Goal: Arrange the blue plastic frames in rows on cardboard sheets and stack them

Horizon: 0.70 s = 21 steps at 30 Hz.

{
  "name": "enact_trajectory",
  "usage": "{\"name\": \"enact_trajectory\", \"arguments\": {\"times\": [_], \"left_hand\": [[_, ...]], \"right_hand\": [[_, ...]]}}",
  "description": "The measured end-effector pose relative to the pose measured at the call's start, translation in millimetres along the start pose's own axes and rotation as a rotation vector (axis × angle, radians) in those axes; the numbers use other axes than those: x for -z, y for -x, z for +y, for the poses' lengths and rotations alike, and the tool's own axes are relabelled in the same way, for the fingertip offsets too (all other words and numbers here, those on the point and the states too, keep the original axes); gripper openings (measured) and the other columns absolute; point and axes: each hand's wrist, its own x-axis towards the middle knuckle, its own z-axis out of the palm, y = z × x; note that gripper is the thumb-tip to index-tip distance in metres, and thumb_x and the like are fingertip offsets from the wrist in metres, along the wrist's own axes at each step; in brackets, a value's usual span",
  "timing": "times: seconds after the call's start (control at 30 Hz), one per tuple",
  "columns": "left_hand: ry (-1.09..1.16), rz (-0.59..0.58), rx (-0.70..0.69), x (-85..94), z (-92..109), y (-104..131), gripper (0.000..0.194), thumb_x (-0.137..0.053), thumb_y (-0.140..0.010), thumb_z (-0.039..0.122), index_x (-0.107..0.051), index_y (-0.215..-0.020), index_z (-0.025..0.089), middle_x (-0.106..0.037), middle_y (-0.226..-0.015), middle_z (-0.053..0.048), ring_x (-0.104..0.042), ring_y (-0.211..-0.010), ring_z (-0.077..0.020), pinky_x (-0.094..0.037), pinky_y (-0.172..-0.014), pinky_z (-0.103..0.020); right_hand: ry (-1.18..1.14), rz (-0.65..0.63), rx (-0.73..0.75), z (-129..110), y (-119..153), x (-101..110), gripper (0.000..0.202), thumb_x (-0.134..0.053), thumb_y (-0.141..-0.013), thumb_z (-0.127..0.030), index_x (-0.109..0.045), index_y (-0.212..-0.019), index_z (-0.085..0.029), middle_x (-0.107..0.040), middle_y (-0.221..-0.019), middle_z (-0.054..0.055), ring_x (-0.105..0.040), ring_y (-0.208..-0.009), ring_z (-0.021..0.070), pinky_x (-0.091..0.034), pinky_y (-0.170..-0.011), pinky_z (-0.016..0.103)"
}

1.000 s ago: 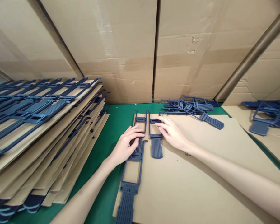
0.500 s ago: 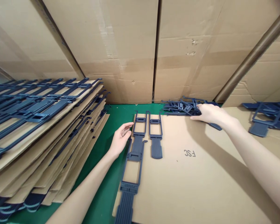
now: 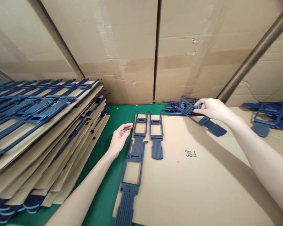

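Likely at picking step: pinching slatted frame (image 3: 204, 121) with right hand (image 3: 208, 108) at three o'clock of pile (image 3: 173, 107); holding left hand (image 3: 119, 137) empty, loosely curled, at nine o'clock of laid frame (image 3: 140, 135). Probably calls for untangling next.

Bkgd: row of cardboard ctns along far side, all running past top of view. L ctn (image 3: 21, 34): R edge slants, dark line btwn it & mid ctn (image 3: 129, 47). Mid ctn: shiny vert tape (image 3: 106, 34) L of ctr, darker horiz band lower down, small scuff near bottom. Narrow dark gap, approx vert, then R ctn (image 3: 179, 34): same darker band, 2 torn spots (image 3: 191, 52) one above other, faint creases. Side ctn (image 3: 273, 66) far R, angled, creased low, brown slanting edge btwn it & R ctn. Table (image 3: 122, 110): green, shows at ctn bases & down L side, pale specks at far edge.
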Motion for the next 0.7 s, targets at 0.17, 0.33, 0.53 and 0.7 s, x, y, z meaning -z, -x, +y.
{"name": "enact_trajectory", "arguments": {"times": [0.17, 0.33, 0.53, 0.7], "left_hand": [[0.008, 0.0, 0.018, -1.3, 3.3, 0.8, 0.03, -0.063, -0.077, 0.031, -0.066, -0.103, 0.016, -0.066, -0.112, -0.01, -0.058, -0.111, -0.0243, -0.038, -0.105, -0.041], [0.134, 0.075, 0.074, 3.2, 11.1, -0.7, 0.025, -0.064, -0.073, 0.025, -0.069, -0.096, 0.015, -0.067, -0.111, -0.01, -0.057, -0.111, -0.0228, -0.041, -0.098, -0.034], [0.284, 0.072, 0.089, 9.2, 28.7, 5.6, 0.026, -0.067, -0.076, 0.029, -0.07, -0.097, 0.013, -0.069, -0.096, -0.01, -0.059, -0.079, -0.015, -0.041, -0.064, -0.023], [0.309, -0.098, 0.061, -0.8, 42.1, 17.6, 0.031, -0.066, -0.081, 0.041, -0.07, -0.091, 0.012, -0.068, -0.079, -0.008, -0.055, -0.066, -0.0126, -0.038, -0.057, -0.023]], "right_hand": [[-0.146, -0.024, 0.017, -15.4, 8.4, 22.2, 0.021, -0.059, -0.077, -0.04, -0.064, -0.078, -0.019, -0.06, -0.056, 0.001, -0.054, -0.051, 0.0157, -0.036, -0.054, 0.029], [-0.656, -0.2, 0.097, -54.0, 33.0, 42.8, 0.036, -0.065, -0.075, -0.053, -0.06, -0.077, -0.018, -0.055, -0.055, 0.0, -0.051, -0.049, 0.0119, -0.04, -0.049, 0.025], [-1.033, -0.715, 0.296, -116.1, 68.3, 30.0, 0.036, -0.067, -0.077, -0.051, -0.056, -0.08, -0.017, -0.056, -0.069, -0.001, -0.056, -0.055, 0.0094, -0.048, -0.055, 0.023], [-1.059, -0.9, 0.341, -140.7, 88.3, 9.4, 0.033, -0.062, -0.083, -0.048, -0.054, -0.08, -0.016, -0.053, -0.072, -0.003, -0.055, -0.055, 0.0061, -0.046, -0.054, 0.02]]}}
